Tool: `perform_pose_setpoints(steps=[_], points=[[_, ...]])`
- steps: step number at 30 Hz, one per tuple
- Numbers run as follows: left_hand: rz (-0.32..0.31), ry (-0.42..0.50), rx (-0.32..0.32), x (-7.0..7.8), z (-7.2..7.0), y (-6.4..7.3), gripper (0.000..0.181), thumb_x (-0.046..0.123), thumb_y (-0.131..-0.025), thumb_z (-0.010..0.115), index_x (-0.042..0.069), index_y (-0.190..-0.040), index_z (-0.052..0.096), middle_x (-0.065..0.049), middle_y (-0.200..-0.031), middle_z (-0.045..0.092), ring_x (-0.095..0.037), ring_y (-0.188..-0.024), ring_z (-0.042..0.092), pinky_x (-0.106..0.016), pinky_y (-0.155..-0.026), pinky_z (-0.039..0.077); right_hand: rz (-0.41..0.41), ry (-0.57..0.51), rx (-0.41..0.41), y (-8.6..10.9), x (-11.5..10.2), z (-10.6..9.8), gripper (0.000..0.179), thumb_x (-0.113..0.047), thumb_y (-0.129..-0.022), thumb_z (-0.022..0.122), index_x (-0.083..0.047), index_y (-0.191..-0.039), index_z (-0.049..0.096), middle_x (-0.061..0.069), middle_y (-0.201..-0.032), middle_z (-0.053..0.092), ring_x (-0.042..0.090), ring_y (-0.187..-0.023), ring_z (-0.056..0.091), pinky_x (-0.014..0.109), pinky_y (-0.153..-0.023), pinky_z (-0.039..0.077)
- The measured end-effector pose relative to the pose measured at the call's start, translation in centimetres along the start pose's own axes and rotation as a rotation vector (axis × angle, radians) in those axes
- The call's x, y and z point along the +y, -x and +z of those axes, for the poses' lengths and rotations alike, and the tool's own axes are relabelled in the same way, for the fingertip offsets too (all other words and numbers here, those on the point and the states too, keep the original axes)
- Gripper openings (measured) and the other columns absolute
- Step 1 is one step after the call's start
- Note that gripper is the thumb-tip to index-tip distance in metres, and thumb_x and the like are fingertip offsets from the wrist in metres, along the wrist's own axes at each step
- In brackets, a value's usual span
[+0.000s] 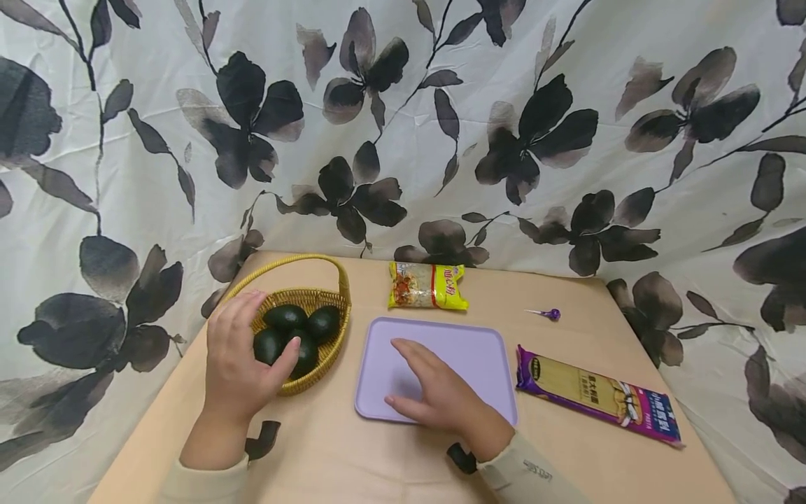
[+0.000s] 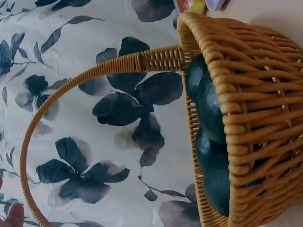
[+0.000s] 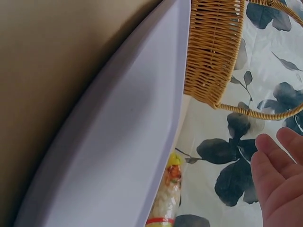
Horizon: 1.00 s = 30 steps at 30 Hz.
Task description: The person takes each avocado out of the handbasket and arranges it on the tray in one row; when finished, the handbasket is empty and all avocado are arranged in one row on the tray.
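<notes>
My left hand (image 1: 242,357) hovers at the near left side of a wicker basket (image 1: 340,350), fingers extended and thumb apart, holding nothing. Several dark green avocados (image 1: 286,318) lie inside the basket, whose tall arched handle (image 2: 90,71) rises clear in the left wrist view. Over the lilac tray (image 1: 469,350) is my right hand (image 1: 434,388), its fingers straight and pointing toward the basket, with nothing in its grasp. In the right wrist view the bare tray (image 3: 128,132) fills the middle and the right fingers (image 3: 274,165) show at the lower right.
Behind the tray lies a yellow and clear food packet (image 1: 428,285). To the right are a purple-wrapped pasta packet (image 1: 598,395) and a small purple lollipop (image 1: 553,314). A floral cloth (image 1: 441,161) hangs along the table's back edge.
</notes>
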<state>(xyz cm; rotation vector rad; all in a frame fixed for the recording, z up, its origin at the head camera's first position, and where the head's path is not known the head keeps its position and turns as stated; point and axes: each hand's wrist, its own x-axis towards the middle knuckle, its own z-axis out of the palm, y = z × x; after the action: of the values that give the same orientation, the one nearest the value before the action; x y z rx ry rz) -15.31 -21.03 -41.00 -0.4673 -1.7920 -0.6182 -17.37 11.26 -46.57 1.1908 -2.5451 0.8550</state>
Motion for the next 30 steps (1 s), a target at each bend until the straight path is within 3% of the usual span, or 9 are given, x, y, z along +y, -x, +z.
perform_pose_setpoints(steps=[4,10,16,22,27,30], points=[[-0.043,-0.021,-0.005,-0.5,-0.3,0.1,0.073,0.046,-0.09,0.064,-0.009,-0.135,0.053,-0.029,-0.131,0.057,-0.049,-0.122,0.049,-0.047,-0.119,0.036,0.019,-0.02,-0.011,-0.6,-0.1,0.0,0.083,-0.048,-0.093,0.073,-0.012,-0.159,0.036,0.004,-0.159,0.045,0.019,-0.147,0.042,0.043,-0.122,0.042],[-0.123,-0.085,-0.077,-1.6,-1.2,0.4,0.079,0.051,-0.091,0.061,-0.008,-0.141,0.046,-0.03,-0.137,0.052,-0.049,-0.127,0.044,-0.05,-0.118,0.032,0.038,-0.056,-0.033,-1.7,-0.2,0.4,0.084,-0.05,-0.094,0.071,-0.015,-0.16,0.034,0.0,-0.16,0.043,0.013,-0.149,0.038,0.038,-0.125,0.038],[-0.187,-0.088,-0.076,-2.9,-1.8,0.9,0.08,0.045,-0.085,0.064,-0.007,-0.143,0.046,-0.031,-0.138,0.051,-0.05,-0.127,0.044,-0.05,-0.116,0.033,0.012,-0.084,-0.022,-2.8,-0.2,0.9,0.084,-0.049,-0.093,0.073,-0.013,-0.159,0.035,0.003,-0.16,0.044,0.016,-0.148,0.041,0.039,-0.123,0.041],[-0.364,-0.043,-0.153,-3.7,-2.6,1.3,0.083,0.029,-0.079,0.073,0.001,-0.151,0.041,-0.026,-0.147,0.046,-0.046,-0.135,0.038,-0.051,-0.117,0.033,-0.015,-0.103,-0.023,-3.8,-0.1,1.6,0.083,-0.044,-0.091,0.077,-0.01,-0.157,0.039,0.004,-0.157,0.047,0.017,-0.146,0.043,0.04,-0.122,0.042],[-0.509,-0.04,-0.218,-3.9,-2.9,1.8,0.081,0.019,-0.081,0.076,0.005,-0.152,0.041,-0.023,-0.147,0.047,-0.044,-0.135,0.039,-0.055,-0.109,0.035,-0.006,-0.119,-0.064,-4.7,-0.2,2.2,0.083,-0.042,-0.091,0.078,-0.013,-0.157,0.039,0.003,-0.155,0.049,0.017,-0.145,0.044,0.038,-0.123,0.041],[-0.572,-0.044,-0.245,-3.9,-3.1,2.2,0.079,0.017,-0.083,0.076,0.008,-0.153,0.041,-0.022,-0.146,0.049,-0.04,-0.131,0.044,-0.044,-0.107,0.039,0.007,-0.126,-0.085,-5.2,-0.4,2.6,0.082,-0.044,-0.091,0.076,-0.014,-0.157,0.038,0.002,-0.156,0.048,0.017,-0.145,0.044,0.038,-0.123,0.042]])
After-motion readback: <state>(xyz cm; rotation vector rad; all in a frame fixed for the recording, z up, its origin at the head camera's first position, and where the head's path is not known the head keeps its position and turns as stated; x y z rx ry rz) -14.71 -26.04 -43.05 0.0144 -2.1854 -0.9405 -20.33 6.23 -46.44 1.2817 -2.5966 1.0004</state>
